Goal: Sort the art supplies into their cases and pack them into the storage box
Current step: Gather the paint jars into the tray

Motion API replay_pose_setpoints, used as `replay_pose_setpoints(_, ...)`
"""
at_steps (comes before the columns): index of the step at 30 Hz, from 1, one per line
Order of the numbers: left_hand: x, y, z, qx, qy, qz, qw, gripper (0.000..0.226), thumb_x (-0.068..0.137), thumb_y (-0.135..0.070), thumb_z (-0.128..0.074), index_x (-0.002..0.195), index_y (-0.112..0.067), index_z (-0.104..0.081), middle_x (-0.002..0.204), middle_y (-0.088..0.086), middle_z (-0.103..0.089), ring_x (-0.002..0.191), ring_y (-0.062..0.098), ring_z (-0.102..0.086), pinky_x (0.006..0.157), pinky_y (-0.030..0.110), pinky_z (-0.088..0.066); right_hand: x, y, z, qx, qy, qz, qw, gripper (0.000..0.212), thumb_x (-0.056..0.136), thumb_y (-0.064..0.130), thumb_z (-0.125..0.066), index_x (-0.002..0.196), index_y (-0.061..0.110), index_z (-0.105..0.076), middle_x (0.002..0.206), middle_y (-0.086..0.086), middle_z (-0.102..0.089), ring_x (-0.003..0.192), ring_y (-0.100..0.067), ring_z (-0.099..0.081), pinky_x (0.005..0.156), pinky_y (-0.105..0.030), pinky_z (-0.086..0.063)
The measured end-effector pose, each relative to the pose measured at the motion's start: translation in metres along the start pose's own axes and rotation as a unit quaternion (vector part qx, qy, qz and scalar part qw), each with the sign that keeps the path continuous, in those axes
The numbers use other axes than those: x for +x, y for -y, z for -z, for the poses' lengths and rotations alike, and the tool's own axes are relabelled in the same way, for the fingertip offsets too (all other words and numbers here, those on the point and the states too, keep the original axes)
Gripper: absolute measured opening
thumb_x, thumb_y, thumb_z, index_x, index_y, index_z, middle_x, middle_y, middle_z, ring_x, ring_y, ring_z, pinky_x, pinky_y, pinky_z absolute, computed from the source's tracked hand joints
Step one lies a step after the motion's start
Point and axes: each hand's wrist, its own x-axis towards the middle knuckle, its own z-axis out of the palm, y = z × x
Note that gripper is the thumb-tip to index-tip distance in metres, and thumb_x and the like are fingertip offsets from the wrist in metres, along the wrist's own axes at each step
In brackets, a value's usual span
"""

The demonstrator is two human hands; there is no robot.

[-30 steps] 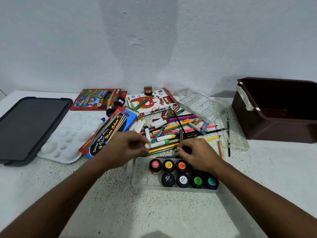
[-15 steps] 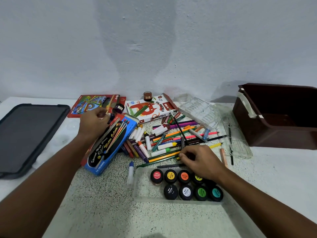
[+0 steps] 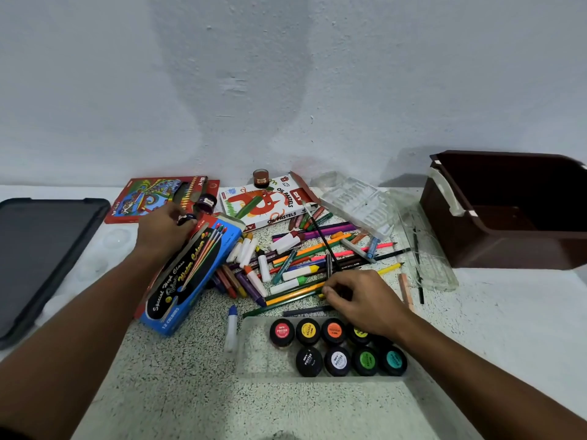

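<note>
- Blue flat cardboard box of water colours [image 3: 190,274] lying with long axis from near-left to far-right, far end raised against the left hand [image 3: 160,231]; printed brushes pointing far-right.
- Left hand at the far end of that box, fingers curled round a small dark paint pot [image 3: 186,219].
- Right hand [image 3: 362,301] resting knuckles-up at the near edge of the loose heap of coloured pencils, crayons and markers [image 3: 305,255], fingertips curled onto a dark pencil; grip itself hard to make out.
- Heap mostly running left-right, tips to the right; one thin black brush [image 3: 324,242] crossing it near-far.
- Clear plastic tray [image 3: 254,350] near centre, eight round black-lidded poster paint pots [image 3: 336,347] visible in two rows; one far-row pot partly hidden under the right wrist.
- Red-and-white oil pastels box [image 3: 270,201] far centre, flap open to the right; small brown jar [image 3: 261,178] upright touching its far edge.
- Dark brown plastic storage box [image 3: 508,236] far right, cut off by the frame edge.
- White paint palette [image 3: 104,246] largely hidden under the left arm; dark grey lid [image 3: 41,258] cut off at left.
- Since half a second ago: left hand shifted slightly right along the box end, right hand about the same spot.
</note>
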Motion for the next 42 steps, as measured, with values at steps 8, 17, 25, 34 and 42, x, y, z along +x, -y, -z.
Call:
replay_pose_setpoints(8, -0.003, 0.003, -0.01, -0.011, -0.07, -0.017, 0.997, 0.026, 0.081, -0.019, -0.072, 0.101, -0.007, -0.06, 0.099, 0.019, -0.068, 0.09, 0.035, -0.062, 0.076, 0.04, -0.049, -0.001, 0.0, 0.0, 0.003, -0.004, 0.001, 1.0, 0.016, 0.09, 0.027, -0.059, 0.089, 0.018, -0.072, 0.082, 0.008, -0.07, 0.071, -0.003, -0.06, 0.065, -0.029, -0.05)
replay_pose_setpoints(17, -0.037, -0.025, 0.021, -0.108, -0.075, -0.181, 0.975, 0.031, 0.075, -0.014, -0.073, 0.105, -0.023, -0.066, 0.105, 0.01, -0.058, 0.088, 0.024, -0.063, 0.079, 0.029, -0.057, -0.001, -0.006, 0.008, 0.096, -0.041, -0.042, 0.994, 0.011, 0.09, 0.022, -0.062, 0.086, 0.021, -0.073, 0.081, 0.008, -0.072, 0.075, -0.003, -0.063, 0.065, -0.017, -0.047)
replay_pose_setpoints(25, -0.133, -0.053, 0.025, -0.136, 0.208, -0.322, 0.914, 0.035, 0.073, -0.031, -0.072, 0.106, -0.022, -0.066, 0.097, -0.011, -0.062, 0.085, 0.009, -0.063, 0.071, 0.022, -0.056, -0.015, -0.014, 0.009, 0.058, -0.047, -0.01, 0.997, 0.008, 0.089, 0.022, -0.064, 0.088, 0.024, -0.073, 0.084, 0.014, -0.071, 0.079, 0.002, -0.063, 0.065, -0.017, -0.05)
replay_pose_setpoints(34, -0.169, -0.057, 0.017, -0.059, 0.32, -0.412, 0.851, 0.036, 0.075, -0.036, -0.076, 0.108, -0.021, -0.071, 0.096, -0.008, -0.061, 0.077, -0.007, -0.054, 0.068, 0.011, -0.047, -0.016, -0.013, 0.005, 0.046, -0.052, -0.008, 0.998, 0.009, 0.089, 0.024, -0.064, 0.089, 0.023, -0.073, 0.083, 0.014, -0.07, 0.078, 0.002, -0.062, 0.067, -0.02, -0.05)
replay_pose_setpoints(42, -0.178, -0.057, 0.011, 0.011, 0.333, -0.405, 0.852, 0.037, 0.077, -0.036, -0.078, 0.11, -0.02, -0.07, 0.101, -0.005, -0.063, 0.076, -0.012, -0.049, 0.067, 0.002, -0.04, -0.02, -0.01, 0.007, 0.027, -0.043, -0.017, 0.999, 0.01, 0.09, 0.022, -0.063, 0.09, 0.018, -0.073, 0.088, 0.009, -0.072, 0.082, -0.005, -0.063, 0.068, -0.004, -0.04)
